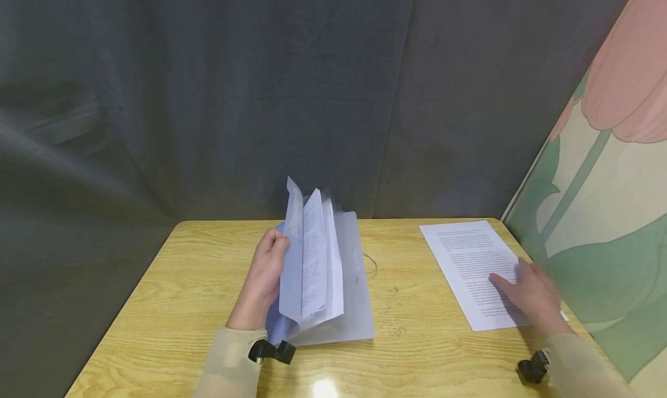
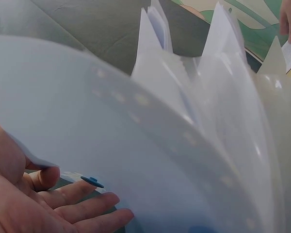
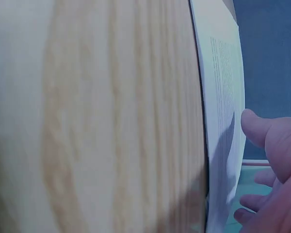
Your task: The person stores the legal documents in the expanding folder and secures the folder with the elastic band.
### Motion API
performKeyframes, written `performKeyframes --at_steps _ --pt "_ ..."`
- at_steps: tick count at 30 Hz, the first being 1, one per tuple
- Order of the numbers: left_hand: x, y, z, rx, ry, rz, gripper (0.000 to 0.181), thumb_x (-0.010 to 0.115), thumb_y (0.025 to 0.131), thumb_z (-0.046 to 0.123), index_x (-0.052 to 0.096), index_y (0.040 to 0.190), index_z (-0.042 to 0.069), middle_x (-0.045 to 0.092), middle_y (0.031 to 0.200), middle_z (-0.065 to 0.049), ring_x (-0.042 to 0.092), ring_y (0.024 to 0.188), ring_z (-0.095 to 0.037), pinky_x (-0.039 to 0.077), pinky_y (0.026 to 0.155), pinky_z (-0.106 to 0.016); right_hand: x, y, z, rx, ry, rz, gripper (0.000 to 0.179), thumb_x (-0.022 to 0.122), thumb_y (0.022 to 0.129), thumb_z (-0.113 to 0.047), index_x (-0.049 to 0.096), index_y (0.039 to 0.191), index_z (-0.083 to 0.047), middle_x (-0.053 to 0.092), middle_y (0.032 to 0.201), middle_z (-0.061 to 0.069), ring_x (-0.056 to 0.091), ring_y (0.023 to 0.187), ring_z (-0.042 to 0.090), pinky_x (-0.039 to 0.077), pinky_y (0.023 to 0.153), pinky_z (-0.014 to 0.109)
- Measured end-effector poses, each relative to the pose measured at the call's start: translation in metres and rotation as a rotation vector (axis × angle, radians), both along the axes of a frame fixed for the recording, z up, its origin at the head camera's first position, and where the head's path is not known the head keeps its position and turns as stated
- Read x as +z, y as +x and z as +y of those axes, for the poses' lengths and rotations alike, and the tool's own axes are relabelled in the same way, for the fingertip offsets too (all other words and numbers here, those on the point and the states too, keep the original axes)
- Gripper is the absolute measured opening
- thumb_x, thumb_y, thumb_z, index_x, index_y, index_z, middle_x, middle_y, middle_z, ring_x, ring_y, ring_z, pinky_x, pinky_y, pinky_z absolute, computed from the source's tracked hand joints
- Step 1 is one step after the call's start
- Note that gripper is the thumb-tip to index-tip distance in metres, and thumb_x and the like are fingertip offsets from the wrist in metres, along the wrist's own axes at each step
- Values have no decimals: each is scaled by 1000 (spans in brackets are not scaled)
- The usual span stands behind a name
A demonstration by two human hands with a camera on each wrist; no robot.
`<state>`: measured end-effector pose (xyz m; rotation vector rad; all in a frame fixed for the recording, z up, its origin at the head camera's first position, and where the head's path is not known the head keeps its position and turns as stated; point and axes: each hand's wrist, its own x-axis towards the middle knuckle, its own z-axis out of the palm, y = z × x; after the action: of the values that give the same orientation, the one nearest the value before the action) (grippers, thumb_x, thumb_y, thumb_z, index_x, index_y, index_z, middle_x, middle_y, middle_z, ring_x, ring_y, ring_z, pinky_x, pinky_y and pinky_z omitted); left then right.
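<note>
From my station, I see the left hand (image 1: 266,265) gripping the folder (image 1: 290,276) by its cover. The right hand (image 1: 534,294) is over the printed paper (image 1: 466,259), fingers relaxed, thumb spread.

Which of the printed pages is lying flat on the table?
The printed page on the right, beneath the right hand. It lies on the table, whereas the other visible printed page stands steeply inside the folder the left hand grips.
</note>
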<state>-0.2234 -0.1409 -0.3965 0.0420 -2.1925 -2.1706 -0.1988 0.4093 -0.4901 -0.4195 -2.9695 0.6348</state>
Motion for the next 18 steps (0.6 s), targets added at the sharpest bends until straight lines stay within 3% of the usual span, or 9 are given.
performKeyframes --at_steps 10,18 --pt "1 0 -1 1 2 -6 12 43 112 17 45 105 7 42 104 -11 47 98 -26 36 79 -37 -1 -1 4 -25 -20 -48 103 75 100 -41 20 157 25 29 154 53 30 139 74 27 110 82" --pt "1 -1 -2 0 -1 -10 13 44 112 18 46 105 8 42 105 -11 47 100 -27 35 80 -38 9 0 -2 -66 -98 -60 105 78 99 -37 16 162 20 25 158 52 24 142 74 23 114 82"
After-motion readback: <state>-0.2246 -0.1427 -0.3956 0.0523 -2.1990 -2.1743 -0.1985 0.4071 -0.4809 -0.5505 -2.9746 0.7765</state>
